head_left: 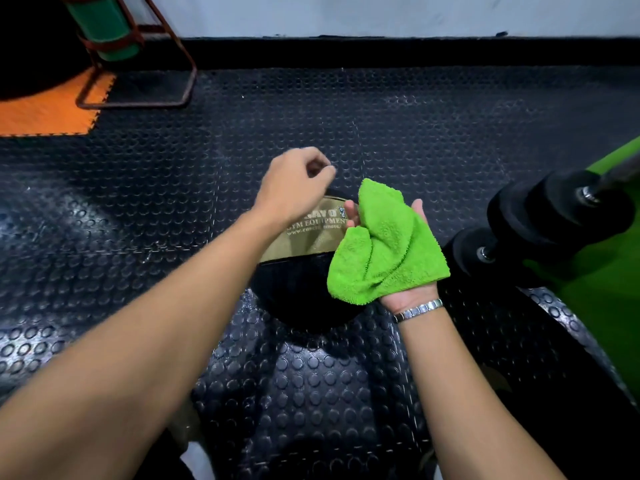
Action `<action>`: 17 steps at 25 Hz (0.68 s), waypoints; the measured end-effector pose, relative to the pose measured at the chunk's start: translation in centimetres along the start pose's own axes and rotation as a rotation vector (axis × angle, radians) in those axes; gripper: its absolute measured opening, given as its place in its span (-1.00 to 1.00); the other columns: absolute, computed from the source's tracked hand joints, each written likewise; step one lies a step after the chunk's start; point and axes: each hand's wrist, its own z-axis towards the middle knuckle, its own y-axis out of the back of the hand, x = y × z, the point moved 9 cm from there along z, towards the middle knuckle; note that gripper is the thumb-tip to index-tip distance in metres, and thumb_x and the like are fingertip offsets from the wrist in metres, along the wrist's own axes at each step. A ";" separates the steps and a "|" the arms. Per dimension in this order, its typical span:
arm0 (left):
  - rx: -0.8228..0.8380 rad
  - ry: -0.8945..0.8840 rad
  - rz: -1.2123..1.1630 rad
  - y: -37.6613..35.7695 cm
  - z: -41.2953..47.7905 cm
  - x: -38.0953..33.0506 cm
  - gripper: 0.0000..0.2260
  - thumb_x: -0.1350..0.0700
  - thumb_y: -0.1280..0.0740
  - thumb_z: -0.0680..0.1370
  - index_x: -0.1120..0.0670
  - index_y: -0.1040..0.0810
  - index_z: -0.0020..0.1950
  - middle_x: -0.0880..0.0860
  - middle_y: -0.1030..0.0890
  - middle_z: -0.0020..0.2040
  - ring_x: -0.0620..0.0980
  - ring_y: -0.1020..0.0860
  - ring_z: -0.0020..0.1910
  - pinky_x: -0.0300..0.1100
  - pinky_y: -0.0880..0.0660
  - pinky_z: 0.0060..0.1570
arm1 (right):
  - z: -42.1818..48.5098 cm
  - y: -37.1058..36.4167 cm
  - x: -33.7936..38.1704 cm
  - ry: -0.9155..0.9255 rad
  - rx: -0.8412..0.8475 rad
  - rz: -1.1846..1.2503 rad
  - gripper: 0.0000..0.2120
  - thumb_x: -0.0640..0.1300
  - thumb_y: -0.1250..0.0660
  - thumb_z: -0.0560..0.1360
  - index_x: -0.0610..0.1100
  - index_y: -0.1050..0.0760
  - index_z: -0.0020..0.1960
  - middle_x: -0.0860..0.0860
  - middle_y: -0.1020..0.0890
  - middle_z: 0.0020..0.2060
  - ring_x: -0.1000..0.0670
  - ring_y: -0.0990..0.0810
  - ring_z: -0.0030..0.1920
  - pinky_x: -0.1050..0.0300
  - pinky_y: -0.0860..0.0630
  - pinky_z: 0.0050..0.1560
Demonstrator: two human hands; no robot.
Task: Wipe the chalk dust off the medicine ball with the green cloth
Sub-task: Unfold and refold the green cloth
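Note:
A black medicine ball with a tan printed band lies on the studded rubber floor in the middle of the view. Over its right side my right hand is turned palm up, and the crumpled green cloth lies across the palm and fingers. My left hand hovers above the ball's far edge, fingers loosely curled, with nothing in it. My arms and the cloth hide much of the ball's top.
A gym machine with black foam rollers and a green pad stands close on the right. At the far left are an orange floor tile, a rusty metal frame and a green cylinder. A wall runs along the back.

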 end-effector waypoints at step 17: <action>0.263 0.451 -0.601 -3.8 -15.4 -4.6 -0.43 -0.28 -0.48 0.28 0.12 -0.66 0.08 0.01 -0.64 -0.13 0.01 -0.59 -0.17 -0.09 -0.52 -0.14 | -7.0 -4.1 -0.7 0.053 -0.062 -0.368 -0.81 -0.14 -0.20 0.51 -0.17 -0.46 0.07 -0.12 -0.57 -0.22 -0.08 -0.58 -0.31 0.07 -0.49 -0.28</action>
